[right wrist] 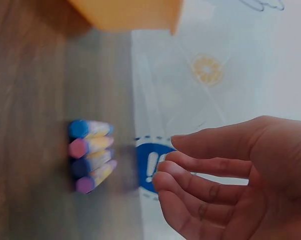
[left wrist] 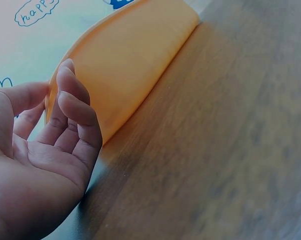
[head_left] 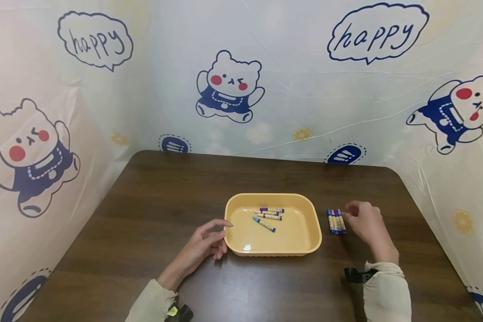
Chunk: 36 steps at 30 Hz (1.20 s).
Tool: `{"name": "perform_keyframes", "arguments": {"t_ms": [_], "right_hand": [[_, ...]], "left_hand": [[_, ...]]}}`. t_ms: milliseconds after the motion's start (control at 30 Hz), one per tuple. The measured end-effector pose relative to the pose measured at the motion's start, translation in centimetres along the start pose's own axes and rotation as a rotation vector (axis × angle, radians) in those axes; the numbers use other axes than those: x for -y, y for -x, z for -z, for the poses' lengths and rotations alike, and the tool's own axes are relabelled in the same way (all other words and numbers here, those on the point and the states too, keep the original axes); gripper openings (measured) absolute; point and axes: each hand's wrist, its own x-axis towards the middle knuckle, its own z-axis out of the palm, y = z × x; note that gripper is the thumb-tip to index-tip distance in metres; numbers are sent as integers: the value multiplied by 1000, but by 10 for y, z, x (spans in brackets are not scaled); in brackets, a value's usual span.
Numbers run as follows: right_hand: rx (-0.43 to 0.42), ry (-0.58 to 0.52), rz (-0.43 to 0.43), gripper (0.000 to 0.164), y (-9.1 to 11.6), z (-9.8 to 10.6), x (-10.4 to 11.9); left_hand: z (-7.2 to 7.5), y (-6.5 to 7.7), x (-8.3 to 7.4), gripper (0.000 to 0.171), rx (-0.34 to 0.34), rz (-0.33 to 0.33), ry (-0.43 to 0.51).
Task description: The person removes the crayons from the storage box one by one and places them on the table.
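My left hand (head_left: 206,243) pinches the left rim of a yellow plastic basin (head_left: 295,237), its index finger over the edge and the thumb outside. In the left wrist view, the other fingers lie curled near the basin's outer wall (left wrist: 125,65). Several crayons lie loose inside, among them a blue crayon (head_left: 264,224) and a purple-tipped crayon (head_left: 271,209). To the right of the basin, several crayons (head_left: 336,226) lie side by side in a row. Just beside that row is my right hand (head_left: 366,223), fingers loosely bent and holding nothing; the right wrist view shows space between its fingertips and the crayons.
The dark brown wooden table (head_left: 157,201) runs back to a printed curtain (head_left: 294,89) with bears and "happy" bubbles, which also hangs along both sides. A black strap device (head_left: 358,275) sits at the right wrist, another dark device (head_left: 181,313) at the left.
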Motion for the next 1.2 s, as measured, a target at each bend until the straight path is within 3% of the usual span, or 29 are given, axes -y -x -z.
{"name": "perform_keyframes", "arguments": {"t_ms": [500,667,800,1200], "right_hand": [[-117,16,192,22,12,3,57],[-103,13,220,20,12,-5,76],[-72,7,230,19,10,-19,93],[-10,56,369,16,7,-82,137]], "left_hand": [[0,-2,-1,40,9,-26,9],[-1,-4,0,39,7,-22,6],[-1,-2,1,39,1,-17,9],[-1,1,2,39,2,-20,20]]}}
